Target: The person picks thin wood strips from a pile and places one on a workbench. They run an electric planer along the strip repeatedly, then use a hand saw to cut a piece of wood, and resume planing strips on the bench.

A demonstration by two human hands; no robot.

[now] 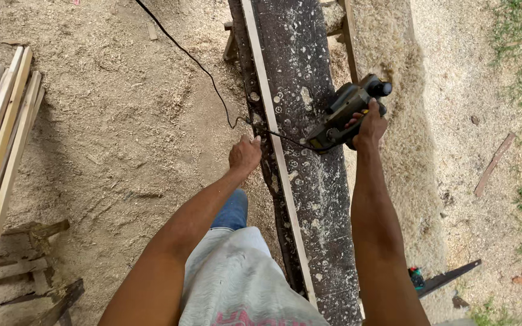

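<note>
Workshop yard, seen from above. The right hand (370,125) is closed around the handle of a dark grey and black electric hand planer (348,111), which is held just above the long dark wooden bench (327,229), near its right edge and toward the far end. The left hand (244,154) rests with curled fingers on the pale narrow wooden strip (279,163) lying lengthwise along the bench's left edge; its grip is loose, pressing rather than clasping. The planer's black power cable (203,69) trails off over the sawdust-covered ground (122,133). Shavings speckle the bench, suggesting planing is under way, with the strip's near length seemingly left. Stacked pale timber battens (1,139) lie at left.
</note>
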